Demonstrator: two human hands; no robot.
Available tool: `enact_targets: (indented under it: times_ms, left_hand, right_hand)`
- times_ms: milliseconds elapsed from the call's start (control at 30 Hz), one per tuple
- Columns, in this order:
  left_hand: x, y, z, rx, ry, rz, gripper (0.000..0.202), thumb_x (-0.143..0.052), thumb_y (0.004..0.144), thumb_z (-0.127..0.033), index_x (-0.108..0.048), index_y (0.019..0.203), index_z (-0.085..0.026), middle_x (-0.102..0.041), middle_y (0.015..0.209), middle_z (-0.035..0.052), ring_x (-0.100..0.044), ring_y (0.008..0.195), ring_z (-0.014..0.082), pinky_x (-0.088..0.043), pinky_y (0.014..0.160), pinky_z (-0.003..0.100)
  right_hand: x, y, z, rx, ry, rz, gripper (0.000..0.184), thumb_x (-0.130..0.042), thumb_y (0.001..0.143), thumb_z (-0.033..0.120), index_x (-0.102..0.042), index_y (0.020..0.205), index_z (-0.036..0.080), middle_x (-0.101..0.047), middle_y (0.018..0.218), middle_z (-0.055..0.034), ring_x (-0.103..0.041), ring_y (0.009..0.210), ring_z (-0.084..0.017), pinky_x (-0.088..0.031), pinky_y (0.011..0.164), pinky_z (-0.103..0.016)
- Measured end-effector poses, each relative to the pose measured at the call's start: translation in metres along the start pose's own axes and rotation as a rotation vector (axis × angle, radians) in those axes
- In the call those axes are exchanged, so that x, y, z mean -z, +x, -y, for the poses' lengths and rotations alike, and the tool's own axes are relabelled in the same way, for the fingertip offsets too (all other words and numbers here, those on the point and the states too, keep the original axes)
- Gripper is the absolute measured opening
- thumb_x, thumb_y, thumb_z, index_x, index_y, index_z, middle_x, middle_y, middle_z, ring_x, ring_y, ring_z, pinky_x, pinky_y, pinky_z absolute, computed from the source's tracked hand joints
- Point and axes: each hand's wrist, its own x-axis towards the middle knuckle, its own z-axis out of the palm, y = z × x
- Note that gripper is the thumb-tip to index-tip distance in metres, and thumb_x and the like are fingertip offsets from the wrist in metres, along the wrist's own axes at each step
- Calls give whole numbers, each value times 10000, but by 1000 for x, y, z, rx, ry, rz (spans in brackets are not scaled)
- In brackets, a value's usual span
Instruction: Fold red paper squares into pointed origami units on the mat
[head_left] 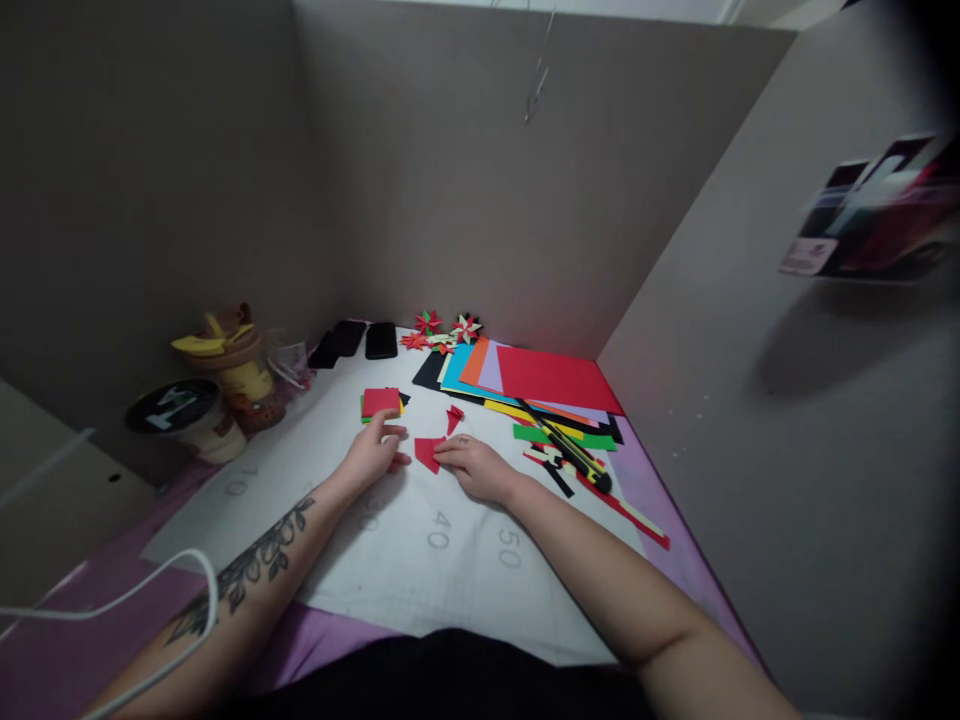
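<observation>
A small red paper piece (pixel 427 454) with a slanted side lies on the white sheet in front of me. The fingers of my right hand (pixel 480 468) are pressed together at its right edge. My left hand (pixel 371 448) is just left of that piece, its fingers apart and nothing held. Its index fingertip reaches the near edge of a stack of paper squares (pixel 381 402), red on top with green and yellow showing beneath. Just beyond my right fingers is a folded red paper piece (pixel 454 417).
Coloured paper sheets (pixel 555 378) are fanned at the back right, with a yellow-black utility knife (pixel 574 452) and paper strips (pixel 631 517) nearer. Folded paper stars (pixel 465 328) sit behind. A phone (pixel 381 340) and lidded cup (pixel 187 420) are left; a white cable (pixel 214 590) crosses lower left.
</observation>
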Motion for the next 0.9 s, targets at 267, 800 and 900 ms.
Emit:
enact_targets:
  times_ms: [267,800,900]
  left_hand:
    - [-4,0,-1,146,-429,183,499,-555,671,-52,-417,1131,-187,-516,1150,128,-668,718,164,-536,606,284]
    - [8,8,5,-784,696,235,206,-493,842,-264,-694,849,-216,-592,830,50,-538,764,151,-414,700,255]
    - [11,6,2,-812,784,186,203,-511,834,-290,-704,814,-229,-571,849,58,-515,798,172,-399,727,284]
  right_hand:
    - [1,1,0,1,-6,-1,312,-489,782,53,-667,1007,175,-651,1059,-90,-560,1008,-185,-455,896,-344]
    - [4,1,3,34,15,34,359,-482,757,31,-642,1040,183,-647,1067,-70,-545,1032,-172,-439,923,-341]
    - [5,1,3,42,27,50,349,-487,754,30,-648,1017,194,-645,1065,-66,-551,1023,-170,-444,915,-342]
